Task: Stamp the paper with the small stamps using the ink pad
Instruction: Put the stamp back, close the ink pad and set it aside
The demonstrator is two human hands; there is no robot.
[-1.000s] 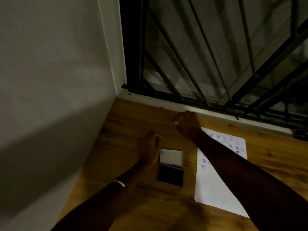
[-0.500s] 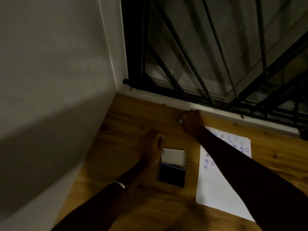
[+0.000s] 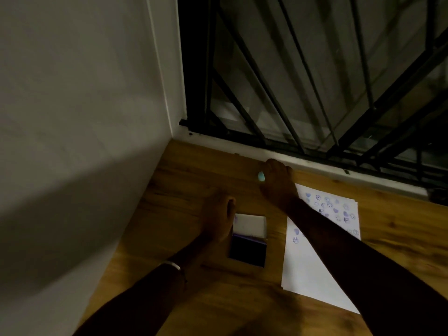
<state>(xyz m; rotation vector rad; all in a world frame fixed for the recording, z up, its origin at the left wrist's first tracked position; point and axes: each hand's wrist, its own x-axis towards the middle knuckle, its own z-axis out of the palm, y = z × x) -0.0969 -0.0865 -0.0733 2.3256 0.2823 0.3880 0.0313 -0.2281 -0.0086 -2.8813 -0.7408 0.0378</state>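
Observation:
A white paper sheet [image 3: 306, 267] lies on the wooden table [image 3: 194, 170], with several purple stamp marks near its far end. Left of it sits the ink pad [image 3: 248, 251], its white lid [image 3: 249, 225] flipped open behind the dark pad. My right hand [image 3: 276, 183] reaches past the paper's far left corner, close to the window sill, and pinches a small pale blue stamp [image 3: 261, 176]. My left hand [image 3: 217, 217] rests on the table against the ink pad's left side, fingers lying loosely.
A white wall [image 3: 72, 117] closes off the left side. A window with black metal bars [image 3: 303, 93] and a white sill [image 3: 315, 163] runs along the table's far edge. The scene is dim.
My right hand with the small stamp has stayed near the sill, shifting only slightly; the view has drifted a little. My left hand has kept its place beside the ink pad.

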